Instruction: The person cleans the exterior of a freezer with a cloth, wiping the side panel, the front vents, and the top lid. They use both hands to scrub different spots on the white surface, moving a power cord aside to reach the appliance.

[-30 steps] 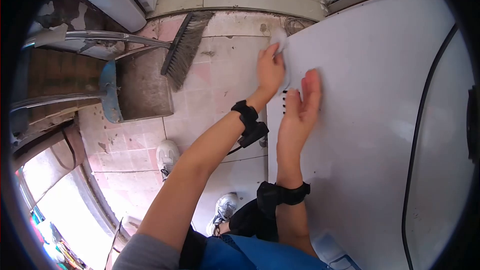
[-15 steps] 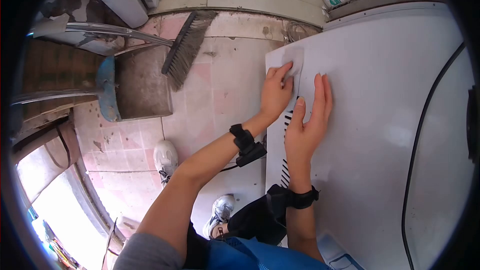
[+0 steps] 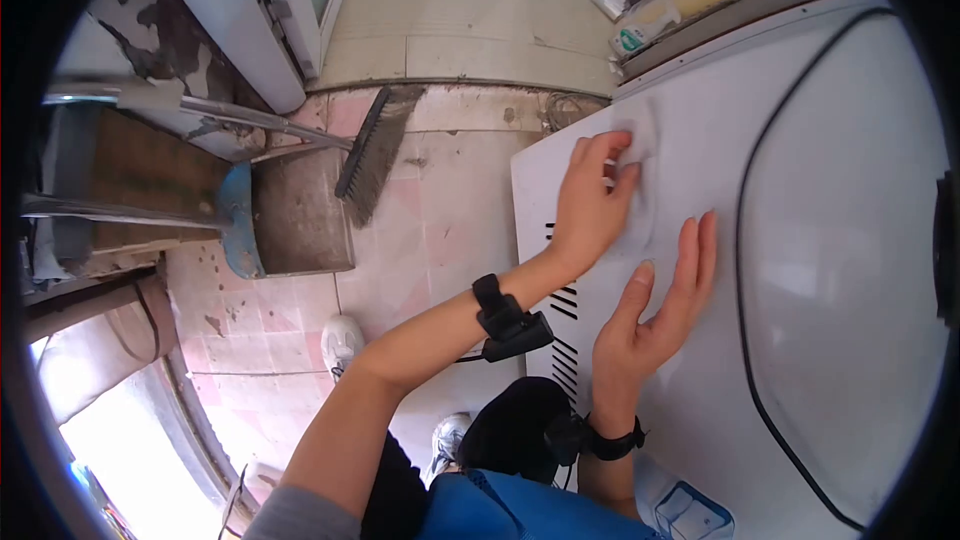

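A thin, see-through piece of plastic film (image 3: pixel 643 127) lies against a white metal panel (image 3: pixel 690 120). My left hand (image 3: pixel 597 195) is over the film's left side, fingers curled and fingertips closed on its edge. To the right and lower, my right hand (image 3: pixel 655 325) is held over the panel, fingers stretched out and thumb apart, with nothing in it. Rows of black vent slots (image 3: pixel 565 360) run along the panel's left edge, partly covered by my left wrist. Each wrist wears a black strap with a small device (image 3: pixel 515 332).
A black cable (image 3: pixel 742 270) curves across the panel on the right. On the tiled floor to the left are a broom (image 3: pixel 385 150) and a dustpan (image 3: pixel 300 215) with a blue edge. Packages (image 3: pixel 690 0) sit on a ledge at the back right.
My left hand has moved right across the panel with the film, which now shows more spread out. My right hand has shifted right and down, away from the left. The view has shifted too.
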Available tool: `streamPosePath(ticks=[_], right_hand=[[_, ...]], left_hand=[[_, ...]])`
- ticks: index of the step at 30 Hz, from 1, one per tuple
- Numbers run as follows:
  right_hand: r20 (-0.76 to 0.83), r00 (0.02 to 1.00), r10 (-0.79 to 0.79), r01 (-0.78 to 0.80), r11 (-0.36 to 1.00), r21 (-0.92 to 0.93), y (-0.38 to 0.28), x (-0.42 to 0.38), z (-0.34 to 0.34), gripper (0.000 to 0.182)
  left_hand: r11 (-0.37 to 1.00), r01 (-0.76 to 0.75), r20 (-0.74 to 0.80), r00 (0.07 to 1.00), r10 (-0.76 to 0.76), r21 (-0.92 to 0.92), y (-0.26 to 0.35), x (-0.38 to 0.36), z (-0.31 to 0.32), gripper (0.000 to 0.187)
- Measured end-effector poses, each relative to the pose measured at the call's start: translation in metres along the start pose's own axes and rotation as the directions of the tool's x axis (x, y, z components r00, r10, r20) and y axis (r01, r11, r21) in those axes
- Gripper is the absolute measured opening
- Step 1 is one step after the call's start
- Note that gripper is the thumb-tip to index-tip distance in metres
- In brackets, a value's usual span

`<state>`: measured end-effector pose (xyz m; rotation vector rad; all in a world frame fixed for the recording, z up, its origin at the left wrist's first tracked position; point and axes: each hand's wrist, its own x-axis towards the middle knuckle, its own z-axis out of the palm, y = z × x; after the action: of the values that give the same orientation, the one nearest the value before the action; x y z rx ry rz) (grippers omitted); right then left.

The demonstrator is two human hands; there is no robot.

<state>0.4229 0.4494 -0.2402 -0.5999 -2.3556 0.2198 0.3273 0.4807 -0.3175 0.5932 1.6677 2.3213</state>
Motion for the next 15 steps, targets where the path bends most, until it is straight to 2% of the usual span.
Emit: streamPosePath(ticks=[2, 4, 6, 7, 8, 10, 11, 13, 14, 15], right_hand=[[0.000, 1.000, 0.020, -0.020, 1.000, 0.005, -0.004, 0.002, -0.017, 0.042], [-0.046, 0.988, 0.150, -0.140, 0.974, 0.177, -0.008, 0.002, -0.031, 0.045], [-0.044, 0.977, 0.211, -0.193, 0.948, 0.255, -0.015, -0.002, -0.048, 0.046], [-0.022, 0.964, 0.266, -0.244, 0.912, 0.329, -0.018, -0.005, -0.055, 0.047], [-0.034, 0.964, 0.265, -0.239, 0.911, 0.335, -0.023, -0.006, -0.061, 0.047], [0.020, 0.927, 0.375, -0.329, 0.785, 0.526, -0.032, -0.009, -0.070, 0.047], [0.013, 0.927, 0.375, -0.324, 0.781, 0.534, -0.034, -0.012, -0.076, 0.047], [0.139, 0.898, 0.417, -0.430, 0.771, 0.469, -0.031, -0.018, -0.085, 0.045], [0.129, 0.901, 0.414, -0.423, 0.771, 0.476, -0.026, -0.023, -0.088, 0.045], [0.252, 0.847, 0.468, -0.527, 0.677, 0.513, -0.019, -0.030, -0.090, 0.044]], left_hand=[[0.990, 0.047, 0.035, 0.998, -0.052, 0.131, 0.013, -0.005, 0.001, 0.028], [0.996, 0.018, 0.091, 0.995, -0.026, 0.086, 0.044, -0.021, 0.005, 0.027], [0.981, -0.189, 0.254, 0.951, 0.174, 0.038, 0.067, -0.032, 0.008, 0.027], [0.960, -0.273, 0.259, 0.934, 0.248, 0.067, 0.069, -0.031, 0.009, 0.028], [0.956, -0.286, 0.266, 0.929, 0.259, 0.068, 0.070, -0.026, 0.010, 0.028], [0.995, -0.036, 0.139, 0.990, 0.022, 0.097, 0.065, -0.008, 0.010, 0.030], [0.987, 0.021, 0.119, 0.992, -0.040, 0.157, 0.057, 0.003, 0.007, 0.031], [0.984, -0.010, 0.174, 0.985, -0.022, 0.179, 0.065, 0.004, 0.004, 0.032], [0.980, -0.028, 0.223, 0.975, -0.017, 0.197, 0.069, 0.004, 0.004, 0.033], [0.979, -0.038, 0.229, 0.973, -0.009, 0.199, 0.074, 0.002, 0.003, 0.033]])
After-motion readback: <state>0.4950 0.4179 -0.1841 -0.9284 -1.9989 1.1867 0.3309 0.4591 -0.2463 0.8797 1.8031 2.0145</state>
